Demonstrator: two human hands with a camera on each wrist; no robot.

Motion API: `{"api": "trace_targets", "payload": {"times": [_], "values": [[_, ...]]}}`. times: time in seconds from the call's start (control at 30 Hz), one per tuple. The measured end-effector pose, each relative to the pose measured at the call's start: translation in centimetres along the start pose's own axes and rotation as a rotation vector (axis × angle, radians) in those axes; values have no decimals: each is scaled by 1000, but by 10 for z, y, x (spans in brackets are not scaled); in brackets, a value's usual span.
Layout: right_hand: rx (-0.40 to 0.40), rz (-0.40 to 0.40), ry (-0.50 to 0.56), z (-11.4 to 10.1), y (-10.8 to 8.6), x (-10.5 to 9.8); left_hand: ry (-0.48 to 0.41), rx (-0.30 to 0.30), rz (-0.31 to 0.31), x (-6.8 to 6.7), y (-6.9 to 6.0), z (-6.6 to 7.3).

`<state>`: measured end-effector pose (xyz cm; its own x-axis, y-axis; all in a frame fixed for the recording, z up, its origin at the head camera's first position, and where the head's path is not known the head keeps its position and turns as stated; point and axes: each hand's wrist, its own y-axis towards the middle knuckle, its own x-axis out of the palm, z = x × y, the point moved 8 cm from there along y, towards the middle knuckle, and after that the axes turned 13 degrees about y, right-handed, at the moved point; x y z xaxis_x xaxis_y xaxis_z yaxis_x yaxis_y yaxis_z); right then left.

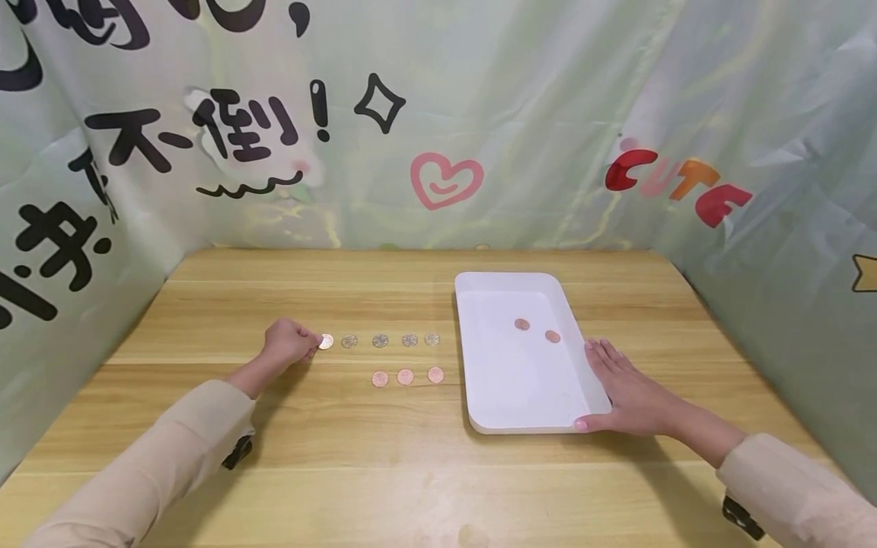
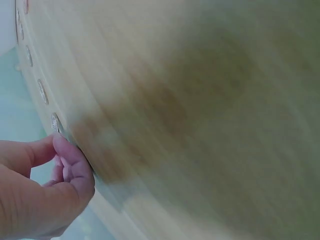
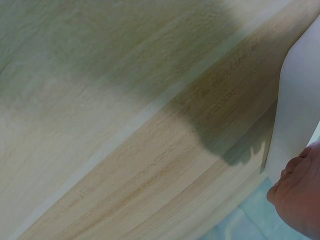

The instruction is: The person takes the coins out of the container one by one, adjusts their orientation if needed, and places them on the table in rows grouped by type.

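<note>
As hands touch coin, tray edge, apart

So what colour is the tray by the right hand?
The tray is white; the head view shows it best.

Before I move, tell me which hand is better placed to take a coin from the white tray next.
The right hand, most likely: it rests against the right side of the white tray, close to the two copper-coloured coins inside. The left hand is farther off, pinching the leftmost coin.

"CUTE", "不倒!" on curtain
</note>
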<state>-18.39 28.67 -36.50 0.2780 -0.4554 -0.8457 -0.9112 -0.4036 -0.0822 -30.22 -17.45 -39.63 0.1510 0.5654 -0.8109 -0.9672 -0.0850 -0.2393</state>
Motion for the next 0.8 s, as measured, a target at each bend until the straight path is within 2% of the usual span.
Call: {"api": "trace_targets", "payload": {"times": [0.27, 0.5, 0.67, 0.8], "values": [[5, 1, 9, -2, -1, 0, 91, -19, 35, -5, 0, -1], [2, 2, -2, 0, 0, -1, 127, -63, 27, -4, -3, 0], [0, 2, 0, 0, 0, -1, 165, -18, 87, -12, -8, 8], [0, 3, 7, 0, 0, -1, 108, 62, 129, -18, -8, 17]]}}
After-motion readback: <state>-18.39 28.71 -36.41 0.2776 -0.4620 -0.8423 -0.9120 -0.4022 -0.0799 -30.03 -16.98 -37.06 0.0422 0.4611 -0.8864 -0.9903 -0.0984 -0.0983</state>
